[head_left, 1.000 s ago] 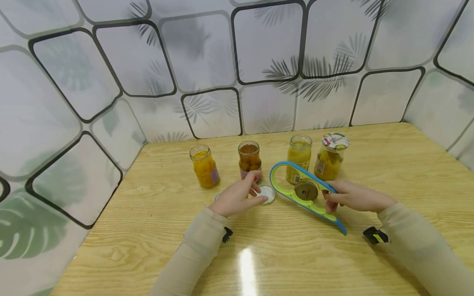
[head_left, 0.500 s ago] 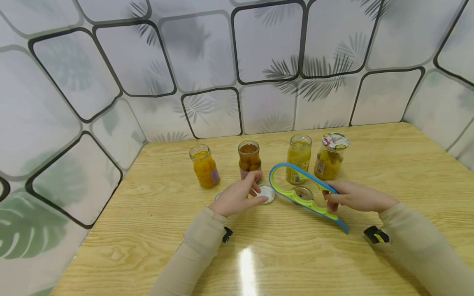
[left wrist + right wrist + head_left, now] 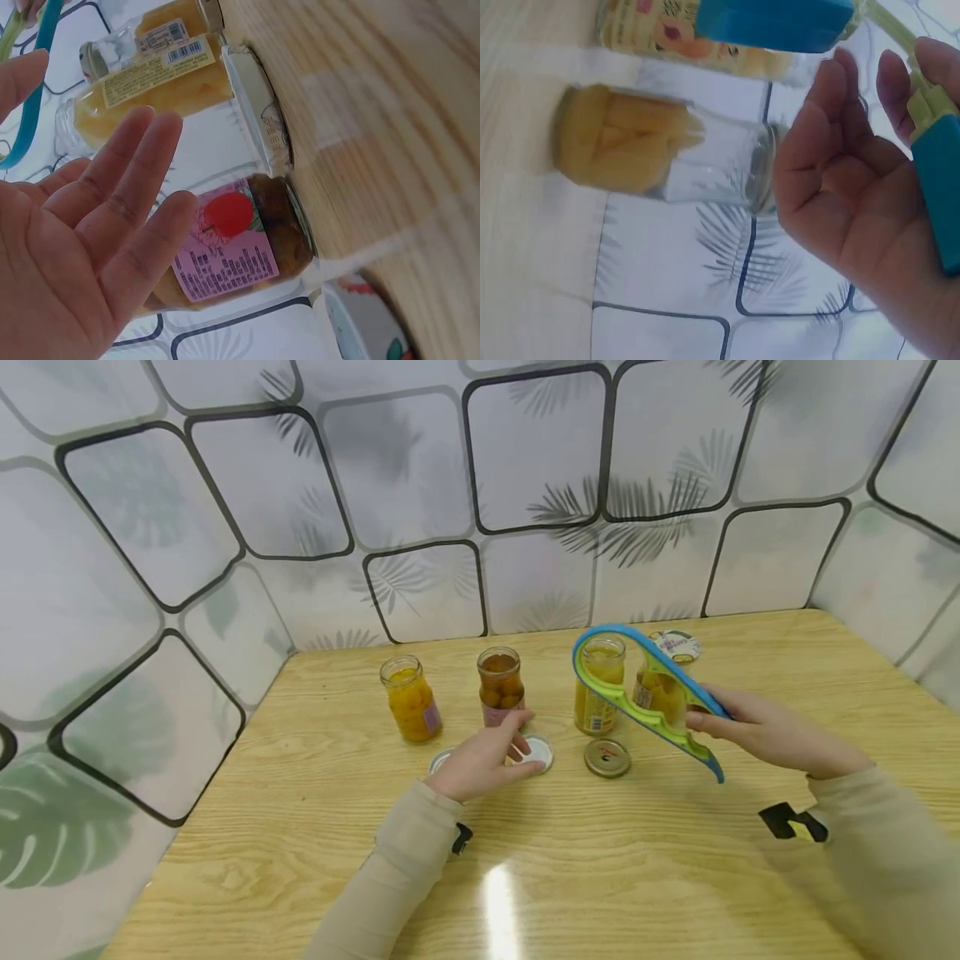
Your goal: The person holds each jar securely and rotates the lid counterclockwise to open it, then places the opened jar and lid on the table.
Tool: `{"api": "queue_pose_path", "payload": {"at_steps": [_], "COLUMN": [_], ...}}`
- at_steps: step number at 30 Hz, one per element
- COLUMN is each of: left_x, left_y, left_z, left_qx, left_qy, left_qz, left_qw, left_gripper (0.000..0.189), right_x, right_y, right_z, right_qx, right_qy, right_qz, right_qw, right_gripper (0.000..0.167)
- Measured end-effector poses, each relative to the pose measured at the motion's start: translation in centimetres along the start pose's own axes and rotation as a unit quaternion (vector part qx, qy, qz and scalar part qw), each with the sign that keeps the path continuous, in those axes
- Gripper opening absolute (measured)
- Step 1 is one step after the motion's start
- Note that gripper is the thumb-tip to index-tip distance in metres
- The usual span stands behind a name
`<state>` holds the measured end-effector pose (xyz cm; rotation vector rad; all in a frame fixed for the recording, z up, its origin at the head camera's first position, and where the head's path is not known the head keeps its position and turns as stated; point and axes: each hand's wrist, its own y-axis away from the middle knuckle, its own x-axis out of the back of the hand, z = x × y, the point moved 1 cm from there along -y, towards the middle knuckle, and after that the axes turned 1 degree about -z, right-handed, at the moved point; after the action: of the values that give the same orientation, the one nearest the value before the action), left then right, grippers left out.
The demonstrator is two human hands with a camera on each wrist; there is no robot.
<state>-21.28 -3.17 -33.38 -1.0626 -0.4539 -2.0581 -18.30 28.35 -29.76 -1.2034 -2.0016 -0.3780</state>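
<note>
My right hand (image 3: 772,731) grips a blue and green U-shaped jar opener (image 3: 663,658) by its two arms. The opener is lifted off the table, its loop overlapping a yellow fruit jar (image 3: 596,717) without a lid and a jar with a printed white lid (image 3: 677,646). Part of that lidded jar is hidden behind it. My left hand (image 3: 483,762), fingers loosely extended and holding nothing, lies over a white upturned lid (image 3: 540,753), in front of an uncapped brown fruit jar (image 3: 500,681). In the left wrist view, the brown jar's pink label (image 3: 225,240) faces the hand.
A gold lid (image 3: 607,758) lies flat in front of the yellow jar. Farther left stands an uncapped orange fruit jar (image 3: 411,706), with another lid (image 3: 439,761) partly behind my left hand. The patterned wall (image 3: 420,593) borders the wooden table (image 3: 337,860).
The gold lid dropped from the jar opener onto the table. My right hand then raised the opener and carried it back and right, up to the lidded jar. My left hand stayed put.
</note>
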Motion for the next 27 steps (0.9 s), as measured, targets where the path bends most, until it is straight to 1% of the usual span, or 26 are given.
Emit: {"api": "queue_pose_path", "payload": {"at_steps": [3, 5, 7, 10, 12, 15, 17, 18, 20, 21, 24, 25, 27], "left_x": [-0.5, -0.8, -1.2, -1.9, -2.4, -3.4, -4.1, -4.5, -5.2, -5.5, -6.4, -6.7, -7.2], "left_y": [-0.7, -1.2, -1.7, -2.7, -3.6, -5.0, -6.0, -6.5, -7.6, -8.2, -9.9, -10.5, -11.6], "left_z": [0.5, 0.9, 1.4, 2.3, 3.0, 4.2, 5.1, 5.5, 6.4, 6.9, 8.1, 8.5, 9.1], "left_qx": [-0.01, -0.015, -0.021, -0.038, -0.055, -0.075, -0.076, -0.07, -0.055, -0.043, -0.008, 0.001, 0.024], "left_qy": [-0.003, -0.005, -0.006, -0.005, 0.001, 0.015, 0.034, 0.049, 0.085, 0.106, 0.163, 0.175, 0.198], "left_qz": [-0.001, -0.003, -0.004, 0.001, 0.006, 0.017, 0.027, 0.034, 0.052, 0.064, 0.096, 0.105, 0.123], "left_qw": [0.9999, 0.9999, 0.9998, 0.9992, 0.9985, 0.9969, 0.9962, 0.9958, 0.9935, 0.9914, 0.9819, 0.979, 0.9721], "left_gripper": [0.061, 0.06, 0.06, 0.059, 0.057, 0.055, 0.055, 0.055, 0.055, 0.056, 0.06, 0.063, 0.069], "right_x": [1.1, 1.6, 2.0, 2.6, 3.0, 3.5, 3.8, 4.0, 4.2, 4.3, 4.6, 4.6, 4.7], "right_y": [0.7, 1.0, 1.1, 1.4, 1.6, 1.9, 2.1, 2.2, 2.5, 2.6, 2.8, 2.8, 2.8], "right_z": [0.4, 0.7, 0.9, 1.2, 1.3, 1.5, 1.4, 1.2, 0.8, 0.5, -0.4, -0.7, -1.1], "right_qx": [-0.016, -0.029, -0.041, -0.045, -0.046, -0.045, -0.036, -0.028, -0.028, -0.032, -0.045, -0.052, -0.06], "right_qy": [-0.019, -0.05, -0.088, -0.131, -0.173, -0.25, -0.289, -0.301, -0.283, -0.261, -0.187, -0.158, -0.117], "right_qz": [0.036, 0.052, 0.07, 0.097, 0.118, 0.138, 0.148, 0.15, 0.171, 0.182, 0.216, 0.227, 0.236], "right_qw": [0.999, 0.9969, 0.9928, 0.9855, 0.9767, 0.9574, 0.9452, 0.9415, 0.9435, 0.9476, 0.9571, 0.9595, 0.9629], "right_gripper": [0.018, 0.022, 0.024, 0.028, 0.028, 0.027, 0.026, 0.025, 0.025, 0.025, 0.025, 0.026, 0.024]}}
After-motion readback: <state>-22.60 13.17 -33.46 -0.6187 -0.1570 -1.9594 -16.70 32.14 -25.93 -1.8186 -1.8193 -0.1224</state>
